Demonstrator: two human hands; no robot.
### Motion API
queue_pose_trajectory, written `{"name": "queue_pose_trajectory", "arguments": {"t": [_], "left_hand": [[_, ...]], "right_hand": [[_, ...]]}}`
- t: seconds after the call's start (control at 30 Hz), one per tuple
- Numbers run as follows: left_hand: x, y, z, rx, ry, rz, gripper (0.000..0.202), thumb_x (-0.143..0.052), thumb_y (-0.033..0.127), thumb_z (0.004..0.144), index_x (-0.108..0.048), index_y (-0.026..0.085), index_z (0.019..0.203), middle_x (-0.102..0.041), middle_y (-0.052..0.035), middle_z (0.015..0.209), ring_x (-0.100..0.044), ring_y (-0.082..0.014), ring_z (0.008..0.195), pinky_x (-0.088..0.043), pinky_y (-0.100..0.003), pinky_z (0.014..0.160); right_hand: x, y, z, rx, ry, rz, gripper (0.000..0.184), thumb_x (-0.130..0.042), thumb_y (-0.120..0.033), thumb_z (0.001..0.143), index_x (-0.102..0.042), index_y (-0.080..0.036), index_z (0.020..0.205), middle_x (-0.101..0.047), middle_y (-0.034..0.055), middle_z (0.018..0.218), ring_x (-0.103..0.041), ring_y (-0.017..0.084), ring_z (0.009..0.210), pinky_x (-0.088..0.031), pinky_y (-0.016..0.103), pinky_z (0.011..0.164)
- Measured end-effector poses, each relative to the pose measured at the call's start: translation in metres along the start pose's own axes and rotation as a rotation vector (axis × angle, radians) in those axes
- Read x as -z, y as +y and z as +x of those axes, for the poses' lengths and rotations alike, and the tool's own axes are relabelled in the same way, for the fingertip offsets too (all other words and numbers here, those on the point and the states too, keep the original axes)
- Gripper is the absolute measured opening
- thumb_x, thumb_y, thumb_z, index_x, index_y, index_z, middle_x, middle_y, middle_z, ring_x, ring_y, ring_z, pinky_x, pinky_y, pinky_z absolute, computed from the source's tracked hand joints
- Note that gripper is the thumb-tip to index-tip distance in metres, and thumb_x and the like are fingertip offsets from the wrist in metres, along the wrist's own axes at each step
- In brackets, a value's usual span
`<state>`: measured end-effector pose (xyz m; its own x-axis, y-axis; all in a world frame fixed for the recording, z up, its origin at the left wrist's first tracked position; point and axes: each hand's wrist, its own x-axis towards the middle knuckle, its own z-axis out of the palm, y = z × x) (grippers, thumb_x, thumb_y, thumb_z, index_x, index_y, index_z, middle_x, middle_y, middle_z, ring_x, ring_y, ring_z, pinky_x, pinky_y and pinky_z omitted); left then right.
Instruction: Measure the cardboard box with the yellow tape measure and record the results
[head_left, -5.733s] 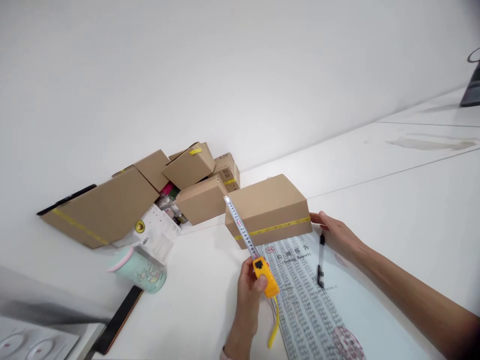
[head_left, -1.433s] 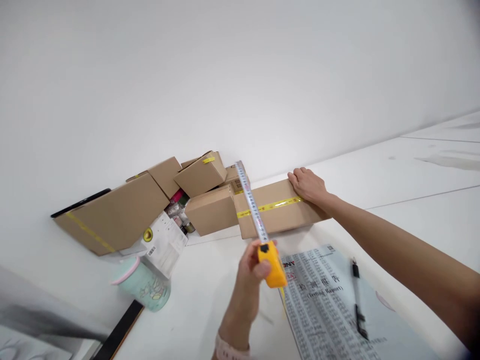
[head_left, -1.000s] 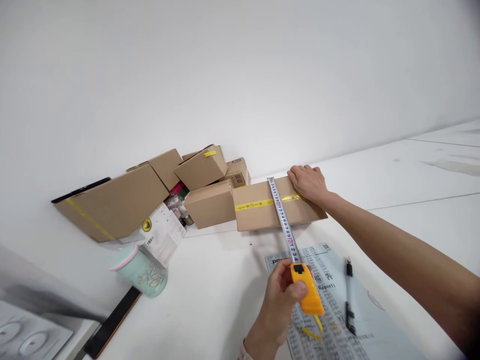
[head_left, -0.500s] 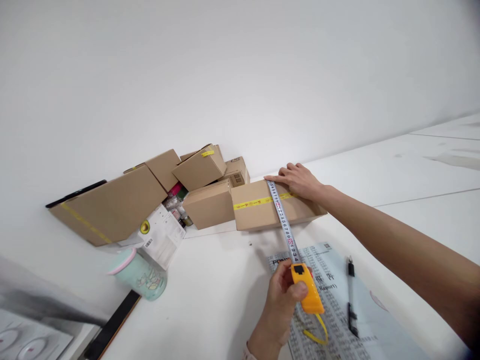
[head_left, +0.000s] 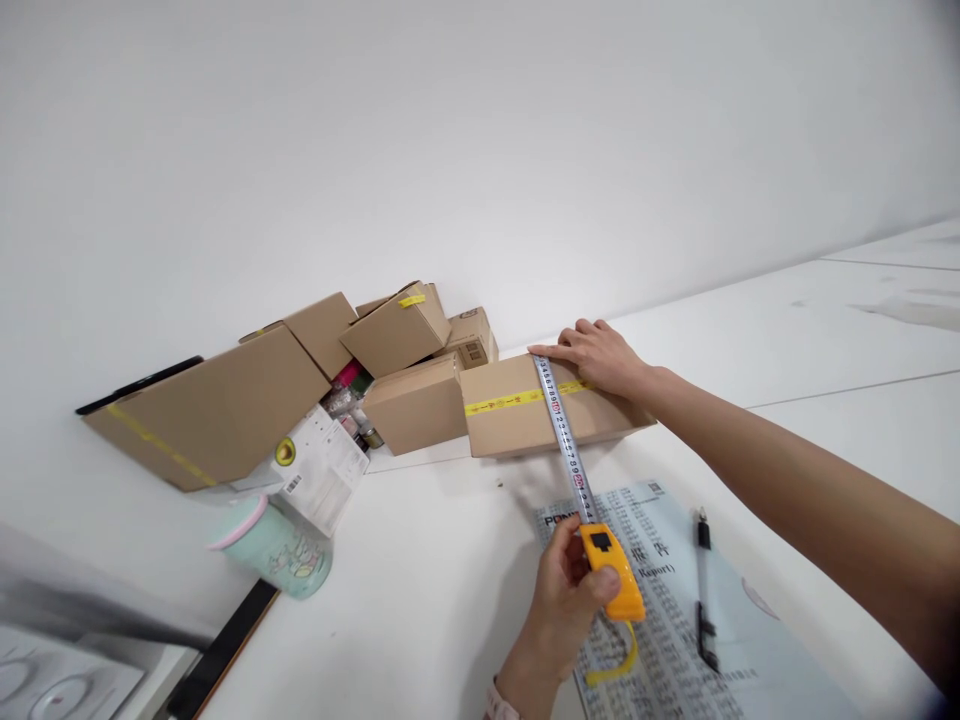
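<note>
My left hand (head_left: 559, 610) is closed around a yellow tape measure (head_left: 621, 585), its thumb on the side of the case. A yellow wrist strap (head_left: 621, 665) dangles from the case. The silver blade (head_left: 562, 430) runs out of it, slanting up across the top of a cardboard box (head_left: 506, 425) sealed with yellow printed tape. Resting over the box's far edge, my right hand (head_left: 600, 358) holds the blade's end there with its outstretched index finger. Its other fingers are bent and partly hidden.
Several cardboard boxes (head_left: 409, 405) are stacked on the left against the wall. In front of them are a white package (head_left: 326, 475) and a mint cup with a pink rim (head_left: 289, 550). A pen (head_left: 703, 590) lies on a pale blue printed report (head_left: 735, 640) at the lower right.
Both hands keep their places, with the blade still stretched across the box. The wrist strap has swung left, and the tape measure's case has tilted slightly. The view has shifted a little.
</note>
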<state>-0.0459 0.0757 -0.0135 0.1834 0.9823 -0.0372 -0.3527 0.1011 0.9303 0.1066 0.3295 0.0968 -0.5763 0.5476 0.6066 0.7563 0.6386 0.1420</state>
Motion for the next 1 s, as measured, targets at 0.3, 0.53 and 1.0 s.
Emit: {"name": "queue_pose_trajectory", "arguments": {"t": [0.3, 0.53, 1.0], "left_hand": [[-0.002, 0.002, 0.0, -0.018, 0.007, 0.02, 0.069, -0.087, 0.049, 0.064, -0.063, 0.018, 0.12, -0.067, -0.0108, 0.11, -0.062, -0.0239, 0.096, -0.049, -0.033, 0.084], [0.002, 0.018, -0.038, -0.107, 0.1, -0.019, 0.082, -0.086, 0.056, 0.061, -0.058, 0.021, 0.13, -0.065, -0.0146, 0.12, -0.062, -0.0327, 0.105, -0.052, -0.042, 0.088], [0.002, -0.051, -0.103, 0.358, 0.05, -0.061, 0.063, -0.086, 0.056, 0.06, -0.069, 0.017, 0.108, -0.07, -0.0128, 0.093, -0.068, -0.0309, 0.093, -0.051, -0.038, 0.082]], "right_hand": [[0.003, -0.001, -0.005, -0.02, -0.01, -0.001, 0.059, -0.028, -0.017, 0.097, -0.048, -0.039, 0.147, -0.068, 0.0112, 0.098, -0.047, 0.029, 0.088, -0.03, 0.04, 0.076], [0.014, -0.021, -0.038, -0.09, 0.073, -0.015, 0.061, -0.025, -0.057, 0.1, -0.054, -0.023, 0.142, -0.067, 0.0145, 0.109, -0.05, 0.031, 0.098, -0.031, 0.043, 0.088], [0.057, -0.074, -0.156, -0.681, 0.228, 0.806, 0.049, -0.031, -0.057, 0.099, -0.061, -0.033, 0.13, -0.069, 0.0101, 0.111, -0.061, 0.03, 0.097, -0.049, 0.049, 0.087]]}}
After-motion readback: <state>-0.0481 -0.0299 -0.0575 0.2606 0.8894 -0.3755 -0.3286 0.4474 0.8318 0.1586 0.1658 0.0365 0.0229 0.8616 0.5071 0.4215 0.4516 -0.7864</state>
